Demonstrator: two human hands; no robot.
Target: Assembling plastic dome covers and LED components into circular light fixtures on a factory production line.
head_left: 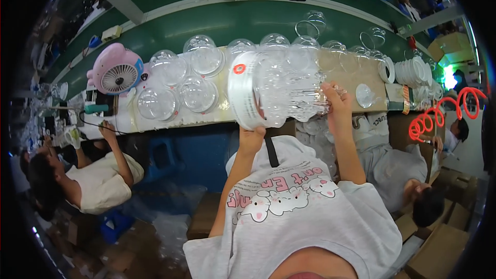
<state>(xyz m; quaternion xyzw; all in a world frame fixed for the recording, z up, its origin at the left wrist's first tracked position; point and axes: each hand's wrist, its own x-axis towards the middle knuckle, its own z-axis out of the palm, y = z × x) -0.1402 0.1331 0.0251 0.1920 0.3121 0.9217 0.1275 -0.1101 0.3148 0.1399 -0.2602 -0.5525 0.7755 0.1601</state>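
Observation:
My left hand (251, 137) is closed round the lower edge of a wide white ring-shaped roll (242, 90) with small print and a red round mark, held above the worktable's near edge. A crinkled, shiny clear plastic strip (294, 93), looking like wide tape or film, stretches from the roll to the right. At its far right end my right hand (338, 101) pinches the gathered edge between thumb and fingers. Clear plastic domes (198, 94) stand in rows on the table to the left, and more domes (305, 49) stand behind the strip.
A pink fan (118, 75) sits on the table at the left. Stacked white rings (413, 71) stand at the right, near a red coiled hose (431, 121). A green conveyor belt (181, 23) runs behind. Co-workers sit on both sides; cardboard boxes (439, 243) lie at lower right.

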